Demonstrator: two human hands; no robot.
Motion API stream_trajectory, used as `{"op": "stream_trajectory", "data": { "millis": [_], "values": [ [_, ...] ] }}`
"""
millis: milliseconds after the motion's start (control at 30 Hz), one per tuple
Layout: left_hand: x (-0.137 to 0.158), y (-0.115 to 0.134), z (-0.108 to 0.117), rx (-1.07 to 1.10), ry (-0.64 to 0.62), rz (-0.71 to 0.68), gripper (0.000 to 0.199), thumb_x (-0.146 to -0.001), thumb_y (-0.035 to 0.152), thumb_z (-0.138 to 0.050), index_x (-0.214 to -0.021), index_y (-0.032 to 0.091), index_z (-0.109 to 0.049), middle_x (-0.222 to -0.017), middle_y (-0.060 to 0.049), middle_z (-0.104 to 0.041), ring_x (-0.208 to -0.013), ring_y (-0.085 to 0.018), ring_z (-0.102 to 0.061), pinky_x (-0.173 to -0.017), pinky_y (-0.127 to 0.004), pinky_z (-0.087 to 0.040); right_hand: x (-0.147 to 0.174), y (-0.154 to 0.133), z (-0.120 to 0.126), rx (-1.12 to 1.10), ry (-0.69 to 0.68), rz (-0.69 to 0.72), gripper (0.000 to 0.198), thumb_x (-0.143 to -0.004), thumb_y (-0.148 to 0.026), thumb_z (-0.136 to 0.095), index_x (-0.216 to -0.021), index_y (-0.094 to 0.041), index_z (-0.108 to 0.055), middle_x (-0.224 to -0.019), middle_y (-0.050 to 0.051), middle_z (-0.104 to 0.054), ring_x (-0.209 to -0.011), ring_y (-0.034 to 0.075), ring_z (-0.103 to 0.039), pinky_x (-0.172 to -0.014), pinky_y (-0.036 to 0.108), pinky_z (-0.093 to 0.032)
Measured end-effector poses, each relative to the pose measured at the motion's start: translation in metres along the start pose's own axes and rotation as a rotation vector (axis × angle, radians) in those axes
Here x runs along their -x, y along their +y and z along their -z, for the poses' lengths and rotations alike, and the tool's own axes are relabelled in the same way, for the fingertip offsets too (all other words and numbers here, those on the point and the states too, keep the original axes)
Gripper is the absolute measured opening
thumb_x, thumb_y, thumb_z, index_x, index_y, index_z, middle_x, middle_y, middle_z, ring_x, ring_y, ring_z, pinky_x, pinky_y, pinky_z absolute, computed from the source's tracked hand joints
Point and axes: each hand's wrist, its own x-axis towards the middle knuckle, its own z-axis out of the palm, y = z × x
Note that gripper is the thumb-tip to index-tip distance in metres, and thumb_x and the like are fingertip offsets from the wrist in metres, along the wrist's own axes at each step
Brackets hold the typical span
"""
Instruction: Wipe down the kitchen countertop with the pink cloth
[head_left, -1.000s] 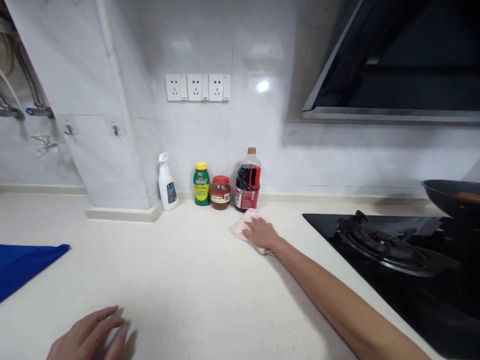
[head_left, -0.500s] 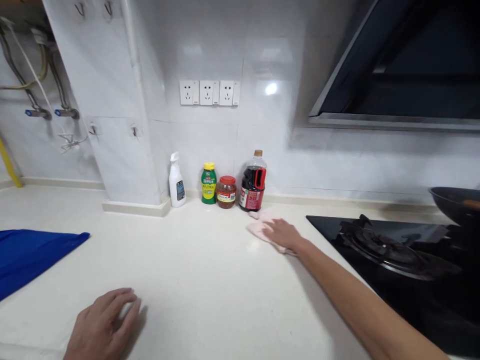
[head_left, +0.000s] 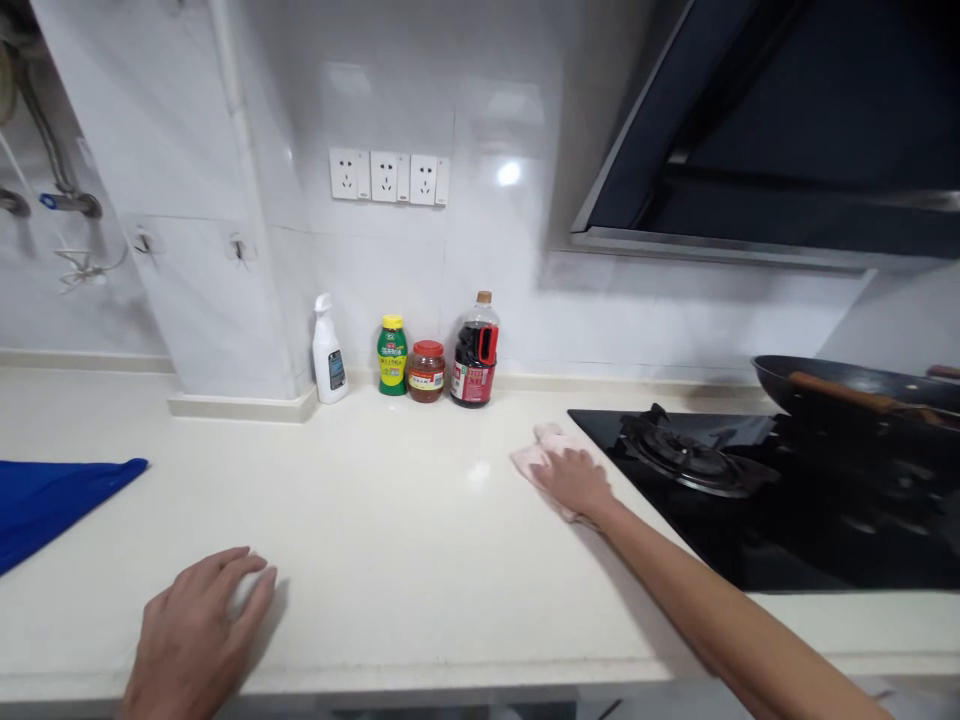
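My right hand [head_left: 574, 482] presses a pale pink cloth [head_left: 546, 445] flat on the white countertop [head_left: 390, 540], just left of the stove. Its fingers lie over the cloth and hide part of it. Near the counter's front edge, my left hand [head_left: 199, 630] rests with curved fingers, the thumb apart from them and nothing visibly held. Against the back wall stand a white spray bottle [head_left: 328, 355], a green squeeze bottle with a yellow cap [head_left: 392, 355], a red-lidded jar [head_left: 427, 373] and a large bottle of dark sauce [head_left: 475, 355].
A black gas stove [head_left: 750, 540] borders the counter on the right, with a wok [head_left: 825, 385] on its far burner. Above it hangs a dark range hood [head_left: 765, 150]. A blue cloth [head_left: 60, 500] lies at the left. Wall sockets [head_left: 384, 177] sit above the bottles.
My right hand has slid the pink cloth away from the sauce bottle, rightward and closer to the stove. The view has turned to the right. My left hand stays on the counter.
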Motion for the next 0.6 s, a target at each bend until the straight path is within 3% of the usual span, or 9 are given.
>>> {"op": "stream_trajectory", "data": {
  "millis": [100,200,333,400,467,600],
  "values": [
    [-0.001,0.003,0.006,0.009,-0.035,0.035,0.039,-0.087,0.049,-0.041,-0.093,0.025,-0.072,-0.113,-0.009,-0.072,-0.113,-0.030,-0.062,-0.094,-0.045,-0.046,0.005,-0.073,0.003,-0.055,-0.036,0.107,0.068,-0.098,-0.063,-0.027,-0.151,-0.023,-0.039,-0.159,0.015,-0.030,-0.146,0.040,-0.021,-0.112,0.063,-0.023],
    [-0.002,0.005,0.012,0.005,-0.088,0.098,0.041,-0.087,0.048,-0.041,-0.096,0.025,-0.073,-0.117,-0.010,-0.071,-0.116,-0.031,-0.060,-0.095,-0.046,-0.045,0.039,-0.139,0.004,-0.111,-0.080,0.337,0.071,-0.095,-0.072,-0.030,-0.154,-0.031,-0.035,-0.164,0.006,-0.021,-0.151,0.032,-0.010,-0.119,0.054,-0.014],
    [-0.002,0.009,0.017,-0.007,-0.150,0.144,0.043,-0.088,0.049,-0.040,-0.101,0.024,-0.073,-0.121,-0.011,-0.069,-0.117,-0.034,-0.058,-0.095,-0.049,-0.044,0.101,-0.183,0.003,-0.269,-0.141,0.777,0.072,-0.096,-0.072,-0.027,-0.155,-0.031,-0.032,-0.166,0.007,-0.016,-0.152,0.033,-0.002,-0.120,0.057,-0.005],
    [-0.003,0.012,0.020,-0.011,-0.166,0.146,0.044,-0.089,0.049,-0.040,-0.102,0.024,-0.073,-0.122,-0.011,-0.068,-0.119,-0.033,-0.057,-0.096,-0.049,-0.043,0.117,-0.179,0.001,-0.320,-0.150,0.891,0.069,-0.096,-0.072,-0.030,-0.153,-0.035,-0.037,-0.165,0.004,-0.019,-0.152,0.032,-0.004,-0.120,0.057,-0.008],
    [-0.003,0.014,0.022,-0.013,-0.186,0.156,0.044,-0.090,0.049,-0.039,-0.103,0.023,-0.072,-0.124,-0.012,-0.067,-0.120,-0.033,-0.056,-0.097,-0.049,-0.042,0.115,-0.159,0.000,-0.322,-0.143,0.849,0.064,-0.094,-0.072,-0.036,-0.149,-0.039,-0.043,-0.163,0.001,-0.024,-0.152,0.031,-0.009,-0.120,0.054,-0.013],
    [-0.004,0.019,0.027,-0.020,-0.210,0.177,0.046,-0.091,0.050,-0.038,-0.105,0.023,-0.072,-0.126,-0.013,-0.066,-0.122,-0.034,-0.054,-0.099,-0.051,-0.041,0.076,-0.082,-0.001,-0.159,-0.045,0.460,0.059,-0.096,-0.067,-0.036,-0.147,-0.040,-0.045,-0.162,0.000,-0.029,-0.151,0.029,-0.015,-0.119,0.049,-0.016]
  ]
}}
